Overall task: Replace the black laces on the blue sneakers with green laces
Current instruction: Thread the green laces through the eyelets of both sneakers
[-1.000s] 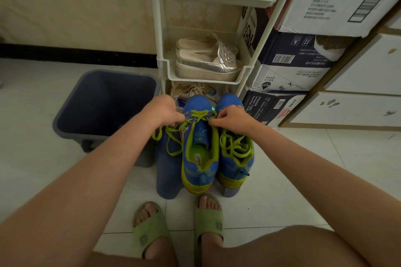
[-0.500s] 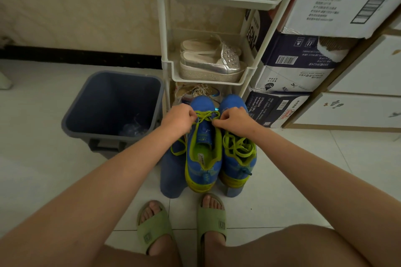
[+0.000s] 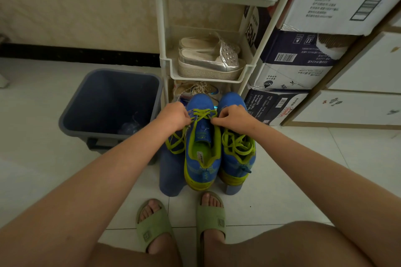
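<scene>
The upper carton (image 3: 293,65) beside the rack (image 3: 208,77) is showing an upside-down "N30" mark and a barcode, and the dark carton below it (image 3: 269,104) is reading "570ml×24"; the remaining print is too small to read. The blue sneakers (image 3: 202,158) are standing side by side, toes away from the person, on a low blue stool (image 3: 171,178) in front of the rack, with the grey bin (image 3: 108,102) just beside them and the cartons on the other side. The left hand (image 3: 173,116) and the right hand (image 3: 233,118) are curling their fingers and pinching the green lace (image 3: 202,112) on either side of its toe-end crossings, while loose lace ends are hanging over the stool's edge. Bare tiled floor (image 3: 303,169) is lying open to both sides, and green slippers (image 3: 154,225) are resting near the stool. Compared with half a second ago, both hands are staying at the same crossings, barely shifted.
</scene>
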